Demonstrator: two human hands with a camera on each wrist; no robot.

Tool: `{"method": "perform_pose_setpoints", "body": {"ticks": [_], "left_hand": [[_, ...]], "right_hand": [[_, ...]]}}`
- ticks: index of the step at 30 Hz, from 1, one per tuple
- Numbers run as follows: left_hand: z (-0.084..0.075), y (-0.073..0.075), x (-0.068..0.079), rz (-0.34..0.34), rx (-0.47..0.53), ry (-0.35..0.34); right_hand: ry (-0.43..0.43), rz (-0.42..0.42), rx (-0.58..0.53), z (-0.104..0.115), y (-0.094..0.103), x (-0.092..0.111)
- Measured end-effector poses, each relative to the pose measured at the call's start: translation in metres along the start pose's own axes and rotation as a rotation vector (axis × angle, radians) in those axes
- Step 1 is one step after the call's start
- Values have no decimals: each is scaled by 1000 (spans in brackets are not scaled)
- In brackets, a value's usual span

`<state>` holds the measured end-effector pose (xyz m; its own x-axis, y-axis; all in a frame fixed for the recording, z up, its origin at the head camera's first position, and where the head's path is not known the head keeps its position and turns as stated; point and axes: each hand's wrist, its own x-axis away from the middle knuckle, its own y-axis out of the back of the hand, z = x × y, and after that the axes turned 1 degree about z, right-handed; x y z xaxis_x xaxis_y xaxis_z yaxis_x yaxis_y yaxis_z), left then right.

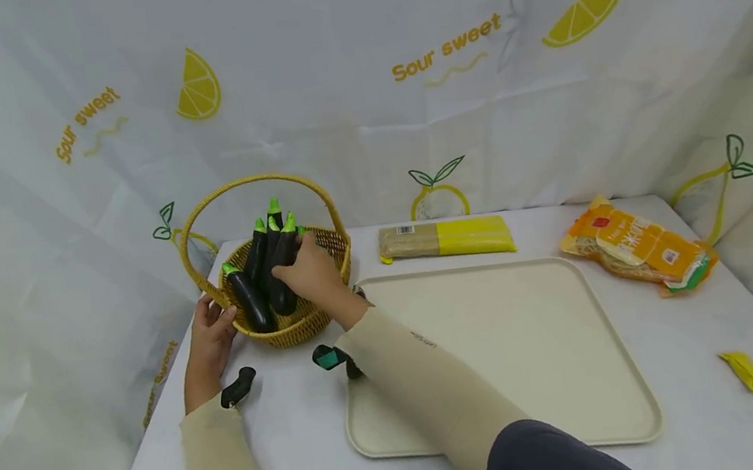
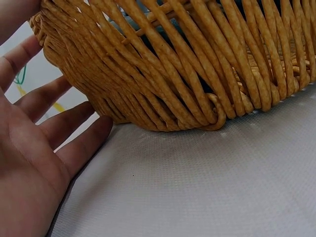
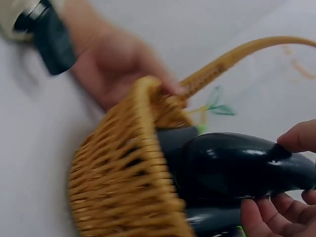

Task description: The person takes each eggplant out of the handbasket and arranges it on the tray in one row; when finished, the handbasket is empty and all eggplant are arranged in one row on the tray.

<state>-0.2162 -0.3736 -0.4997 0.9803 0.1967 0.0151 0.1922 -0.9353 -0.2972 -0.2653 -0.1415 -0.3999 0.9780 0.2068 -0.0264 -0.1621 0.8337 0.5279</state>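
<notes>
My right hand is over the wicker basket and holds a dark, glossy eggplant between thumb and fingers. In the right wrist view that eggplant lies across the basket's mouth, thumb on one side and fingertips on the other. Several more eggplants with green stems, one leaning at the front left, stand in the basket. My left hand holds the basket's left side, thumb at the rim beside the handle's base. Its fingers lie spread along the outer weave in the left wrist view.
Right of the basket lies a large beige tray, with my right forearm crossing over it. Behind the tray is a yellow-and-tan flat package. An orange food bag and a small yellow packet lie on the right.
</notes>
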Motion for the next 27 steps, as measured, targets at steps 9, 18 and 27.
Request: {"method": "perform_pose_setpoints", "body": {"ticks": [9,18,27], "left_hand": [[-2,0,-1,-8,-4,11],[0,0,2,-25,-13,25],[-1,-1,0,-15,-28,40]], "right_hand": [[115,109,-129,-44,71,28],[-63,171,-232,-117,93,64],[-123,278,-75,-140,82,73]]}}
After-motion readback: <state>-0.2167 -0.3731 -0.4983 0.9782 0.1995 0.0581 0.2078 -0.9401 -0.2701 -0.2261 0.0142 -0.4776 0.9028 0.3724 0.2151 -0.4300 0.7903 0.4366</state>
